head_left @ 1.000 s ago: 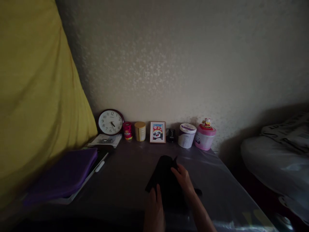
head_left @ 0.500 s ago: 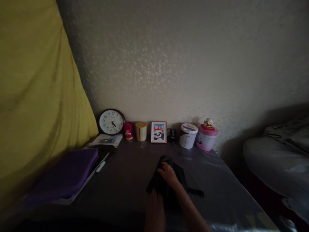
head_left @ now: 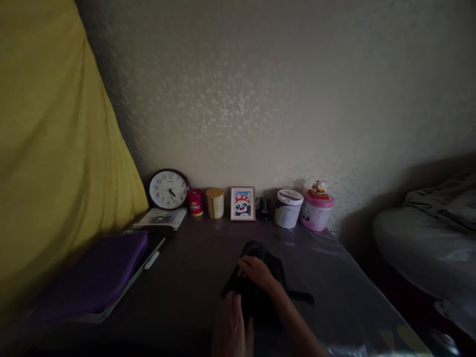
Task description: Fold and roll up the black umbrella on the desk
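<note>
A black, soft cloth item (head_left: 273,267), perhaps a bag, lies crumpled on the dark table. A narrow strap (head_left: 300,296) sticks out from its right side. My right hand (head_left: 256,271) lies over its upper left part, fingers curled and closed on the fabric. My left hand (head_left: 232,322) is at its near left edge, fingers stretched out and thumb apart, with dark fabric beside them. Shadow hides the near part of the item and the exact contact of my left fingers.
Along the wall stand a round clock (head_left: 168,189), a red can (head_left: 195,203), a yellow-lidded tin (head_left: 215,204), a panda picture frame (head_left: 243,204), a small black object (head_left: 264,208), a white tub (head_left: 288,209) and a pink tub (head_left: 317,212) topped by a figurine. A purple case (head_left: 96,267) lies left.
My right hand has shifted slightly left and down, its fingers curling more over the fabric. My left hand has turned, its thumb now showing apart from the fingers. The view has shifted slightly.
</note>
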Available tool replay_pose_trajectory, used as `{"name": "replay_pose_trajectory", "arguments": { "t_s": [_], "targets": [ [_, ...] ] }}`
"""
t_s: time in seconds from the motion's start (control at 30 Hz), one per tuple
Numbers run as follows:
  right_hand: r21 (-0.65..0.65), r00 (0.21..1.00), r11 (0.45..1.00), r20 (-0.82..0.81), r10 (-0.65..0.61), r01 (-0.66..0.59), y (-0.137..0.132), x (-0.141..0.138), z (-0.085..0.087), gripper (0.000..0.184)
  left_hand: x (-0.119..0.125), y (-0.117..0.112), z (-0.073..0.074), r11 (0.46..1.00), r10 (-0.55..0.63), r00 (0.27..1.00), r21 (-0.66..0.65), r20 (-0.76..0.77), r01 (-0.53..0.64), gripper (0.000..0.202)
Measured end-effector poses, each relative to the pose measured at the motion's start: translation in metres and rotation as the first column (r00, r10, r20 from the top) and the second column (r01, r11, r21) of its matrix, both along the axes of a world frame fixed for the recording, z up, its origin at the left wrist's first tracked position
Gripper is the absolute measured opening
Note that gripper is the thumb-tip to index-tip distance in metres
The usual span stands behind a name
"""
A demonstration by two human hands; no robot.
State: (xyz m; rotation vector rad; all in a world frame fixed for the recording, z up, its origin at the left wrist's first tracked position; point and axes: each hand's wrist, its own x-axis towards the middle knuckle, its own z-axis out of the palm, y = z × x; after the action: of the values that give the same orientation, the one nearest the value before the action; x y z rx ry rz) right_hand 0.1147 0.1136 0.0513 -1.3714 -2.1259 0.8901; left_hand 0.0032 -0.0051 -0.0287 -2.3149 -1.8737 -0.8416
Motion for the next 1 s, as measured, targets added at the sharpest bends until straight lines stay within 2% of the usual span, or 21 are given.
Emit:
{"name": "replay_pose_trajectory", "arguments": {
  "t_s": [0.1, 0.17, 0.27, 0.37, 0.53, 0.67, 0.83, 0.93, 1.0],
  "targets": [
    [0.077, 0.999, 0.997, 0.04, 0.025, -0.029, -0.004, 0.002, 0.001, 0.029, 0.006, 0.005, 0.016, 0.999, -0.045, 0.999, 0.016, -0.001, 0.045, 0.041],
    [0.113, 0.997, 0.992, 0.063, 0.046, -0.053, -0.007, 0.003, 0.001, 0.027, 0.013, 0.01, 0.019, 0.997, -0.08, 0.997, -0.018, -0.002, 0.08, 0.046],
    [0.153, 0.994, 0.983, 0.057, 0.094, -0.101, -0.014, 0.006, 0.0, 0.027, 0.022, 0.017, 0.013, 0.992, -0.074, 0.997, -0.105, 0.008, 0.075, 0.059],
    [0.244, 0.991, 0.961, 0.035, 0.129, -0.134, -0.025, 0.01, -0.002, 0.027, 0.026, 0.021, 0.004, 0.986, -0.036, 0.999, -0.161, -0.018, 0.032, 0.059],
    [0.452, 0.991, 0.882, 0.044, 0.126, -0.132, -0.034, 0.025, -0.008, 0.029, 0.025, 0.021, -0.003, 0.985, -0.033, 0.995, -0.17, -0.098, 0.016, 0.063],
    [0.527, 0.992, 0.841, 0.095, 0.084, -0.122, -0.011, 0.036, -0.022, 0.028, 0.03, 0.021, -0.01, 0.981, 0.049, 0.993, -0.179, -0.106, -0.068, 0.07],
    [0.521, 0.992, 0.85, 0.124, 0.009, -0.072, 0.041, 0.043, -0.042, 0.031, 0.036, 0.021, -0.008, 0.96, 0.104, 0.989, -0.25, -0.107, -0.128, 0.072],
    [0.495, 0.989, 0.868, 0.139, -0.047, -0.028, 0.065, 0.047, -0.044, 0.032, 0.037, 0.02, -0.003, 0.948, 0.104, 0.987, -0.287, -0.121, -0.136, 0.072],
    [0.483, 0.976, 0.875, 0.166, -0.139, 0.043, 0.071, 0.048, -0.039, 0.032, 0.039, 0.02, -0.002, 0.94, 0.121, 0.983, -0.302, -0.139, -0.159, 0.075]
  ]
}}
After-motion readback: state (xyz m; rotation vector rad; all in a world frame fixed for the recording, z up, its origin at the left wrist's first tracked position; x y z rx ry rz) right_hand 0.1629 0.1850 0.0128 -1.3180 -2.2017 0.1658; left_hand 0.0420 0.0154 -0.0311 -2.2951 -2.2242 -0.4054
